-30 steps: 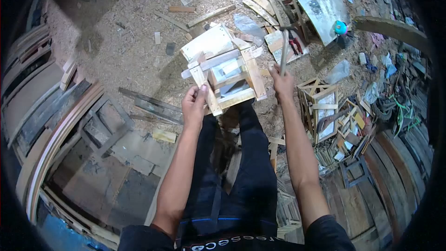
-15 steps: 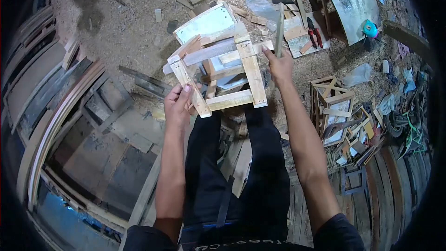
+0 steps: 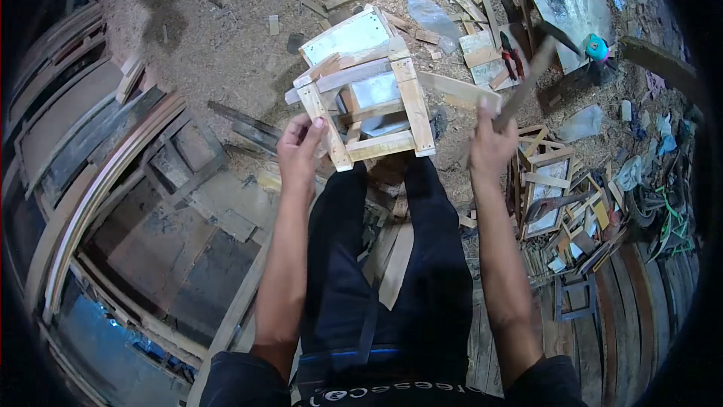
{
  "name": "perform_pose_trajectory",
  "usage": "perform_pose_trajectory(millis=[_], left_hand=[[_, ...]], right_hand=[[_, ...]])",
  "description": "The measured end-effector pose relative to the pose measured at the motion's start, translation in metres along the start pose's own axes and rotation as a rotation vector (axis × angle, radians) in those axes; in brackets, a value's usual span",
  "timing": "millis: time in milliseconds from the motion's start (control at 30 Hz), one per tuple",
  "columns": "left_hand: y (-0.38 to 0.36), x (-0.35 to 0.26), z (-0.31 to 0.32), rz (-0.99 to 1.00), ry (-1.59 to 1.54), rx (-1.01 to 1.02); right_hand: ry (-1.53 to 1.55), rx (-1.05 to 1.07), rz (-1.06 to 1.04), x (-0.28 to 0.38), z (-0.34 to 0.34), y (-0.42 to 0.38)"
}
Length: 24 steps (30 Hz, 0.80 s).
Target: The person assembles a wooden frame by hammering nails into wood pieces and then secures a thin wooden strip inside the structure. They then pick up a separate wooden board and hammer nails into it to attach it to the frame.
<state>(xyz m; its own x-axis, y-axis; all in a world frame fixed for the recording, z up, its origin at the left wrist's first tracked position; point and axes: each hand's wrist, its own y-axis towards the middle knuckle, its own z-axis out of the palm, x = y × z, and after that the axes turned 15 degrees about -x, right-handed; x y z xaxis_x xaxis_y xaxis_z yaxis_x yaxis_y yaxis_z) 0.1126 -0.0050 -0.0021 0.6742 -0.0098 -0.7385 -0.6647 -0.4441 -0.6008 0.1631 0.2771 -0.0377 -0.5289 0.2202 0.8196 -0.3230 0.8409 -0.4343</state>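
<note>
A small stool-like wooden frame (image 3: 413,106) of nailed pale pieces stands in front of my knees, with a whitish panel (image 3: 350,38) at its far side. My left hand (image 3: 300,152) is closed at its near left leg, thumb against the wood. Off to the right, my right hand (image 3: 493,149) grips a hammer (image 3: 527,82) by the handle, its dark head up and to the right, slightly blurred. The same hand pinches the end of a thin wooden slat (image 3: 459,91) under the thumb. The slat's other end reaches the frame's right side.
Red-handled pliers (image 3: 512,60) lie on a board at the right. Beyond them are a pale panelled piece (image 3: 568,0) and a turquoise object (image 3: 597,47). A second wooden frame (image 3: 548,181) and scrap wood sit right of my legs. Curved timbers (image 3: 98,181) fill the left side.
My right hand has moved right and slightly down, carrying the slat's end outward from the frame. The hammer now leans right instead of standing nearly upright. My left hand stays at the leg.
</note>
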Motion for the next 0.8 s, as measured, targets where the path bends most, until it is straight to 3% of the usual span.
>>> perform_pose_trajectory(millis=[33, 133, 233, 367, 433, 467, 500, 567, 600, 633, 667, 700, 800], left_hand=[[-0.008, -0.005, 0.002, 0.224, 0.127, -0.110], [-0.056, -0.037, -0.002, 0.753, 0.377, -0.062], [-0.104, -0.075, 0.009, 0.935, 0.491, 0.380], [-0.142, -0.071, 0.017, 0.840, 0.406, 0.736], [-0.146, -0.049, -0.001, 0.489, 0.258, 0.753], [-0.146, -0.039, -0.011, 0.346, 0.214, 0.672], [-0.139, -0.024, -0.021, 0.434, 0.269, 0.529], [-0.114, -0.005, -0.041, 0.460, 0.282, 0.234], [-0.098, -0.011, -0.049, 0.229, 0.357, 0.123], [-0.073, 0.003, -0.052, 0.219, 0.149, 0.012], [-0.057, -0.007, -0.051, 0.293, 0.189, -0.070], [-0.032, -0.003, -0.049, 0.373, 0.198, -0.042], [0.015, 0.004, -0.030, 0.311, 0.134, 0.027]], right_hand=[[0.040, -0.041, -0.021, 0.017, -0.009, -0.011], [0.107, -0.018, -0.038, 0.078, -0.051, -0.049], [-0.100, 0.073, -0.071, 0.133, -0.086, -0.093], [-0.216, 0.306, -0.142, 0.146, -0.090, -0.155], [-0.177, 0.422, -0.073, 0.132, -0.079, -0.181], [-0.156, 0.427, -0.279, 0.117, -0.075, -0.188], [-0.133, 0.426, -0.484, 0.098, -0.070, -0.194], [-0.195, 0.427, -0.348, 0.059, -0.067, -0.208], [-0.306, 0.444, -0.366, 0.043, -0.064, -0.210], [-0.314, 0.437, -0.375, 0.028, -0.061, -0.213], [-0.372, 0.449, -0.366, 0.014, -0.056, -0.214], [-0.432, 0.466, -0.356, 0.003, -0.050, -0.215], [-0.451, 0.467, -0.351, -0.017, -0.044, -0.216]])
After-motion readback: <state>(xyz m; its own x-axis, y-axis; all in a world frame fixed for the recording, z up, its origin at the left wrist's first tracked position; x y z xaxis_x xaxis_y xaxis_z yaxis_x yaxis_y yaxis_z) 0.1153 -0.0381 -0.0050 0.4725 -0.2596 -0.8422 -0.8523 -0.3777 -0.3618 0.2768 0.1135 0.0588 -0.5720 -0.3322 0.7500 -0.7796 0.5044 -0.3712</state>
